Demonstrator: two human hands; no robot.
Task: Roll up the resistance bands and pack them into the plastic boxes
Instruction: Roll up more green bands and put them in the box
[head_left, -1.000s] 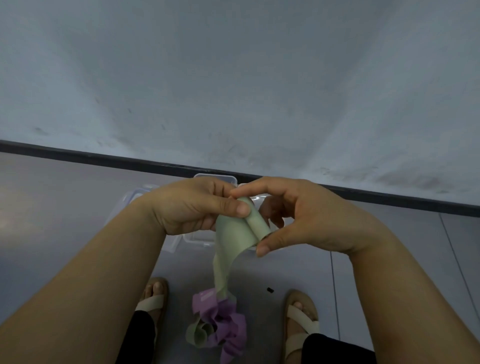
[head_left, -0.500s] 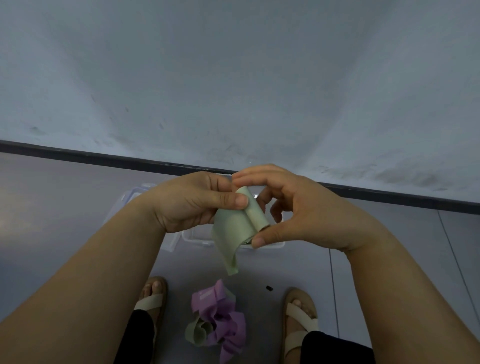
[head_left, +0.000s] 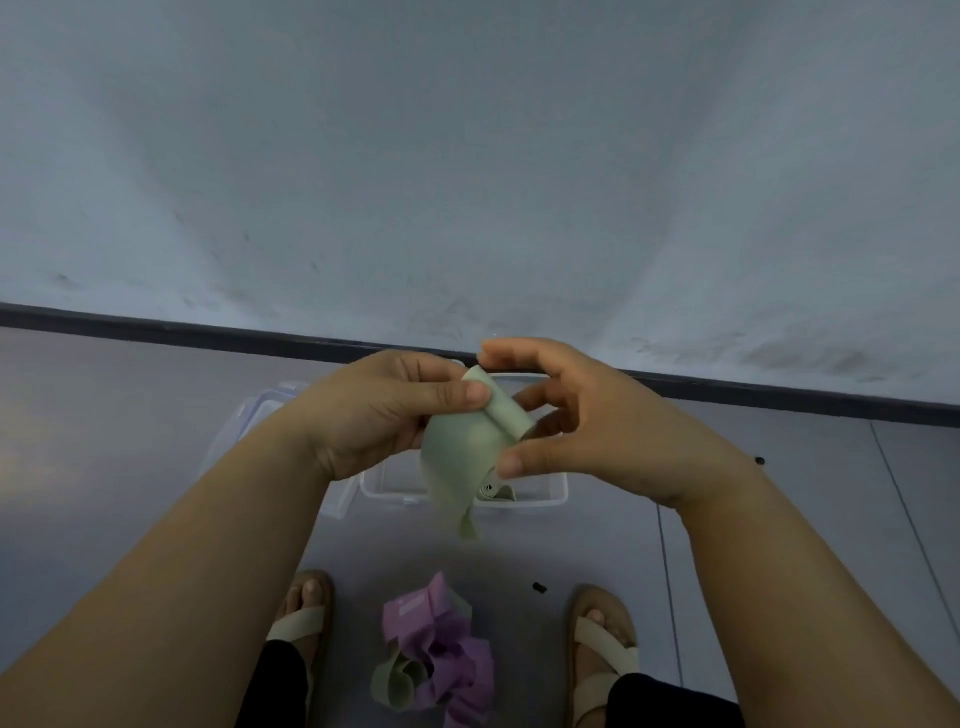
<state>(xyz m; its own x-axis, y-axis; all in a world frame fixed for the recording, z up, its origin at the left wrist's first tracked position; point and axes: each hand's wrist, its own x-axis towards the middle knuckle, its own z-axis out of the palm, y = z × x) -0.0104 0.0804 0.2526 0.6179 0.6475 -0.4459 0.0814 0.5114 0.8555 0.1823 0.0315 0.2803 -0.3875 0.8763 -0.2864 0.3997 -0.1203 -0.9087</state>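
I am looking down at the floor (head_left: 104, 441), which ends at the wall. At that far edge sits an open plastic box (head_left: 550, 501), almost directly under my working point. Its lid (head_left: 260, 415) lies just to its left, and one rolled band (head_left: 493, 491) is already inside.

Near the close edge of the floor, between the feet, is a loose pile of bands (head_left: 441, 654), purple with some green.

The green band (head_left: 457, 447) is held in the air above the box. Its wound part, the roll (head_left: 501, 410), has its long axis slanting from far-left to near-right between the two grips.

The right hand (head_left: 587, 415) pinches the roll lengthwise, forefinger over the far end and thumb by the near end. The left hand (head_left: 374, 415) grips the flat stretch just beside the roll, with its thumb pressed on it.

The unrolled tail (head_left: 467, 525) hangs down toward me, so I judge the next turn must wind that way, with the right hand leading.
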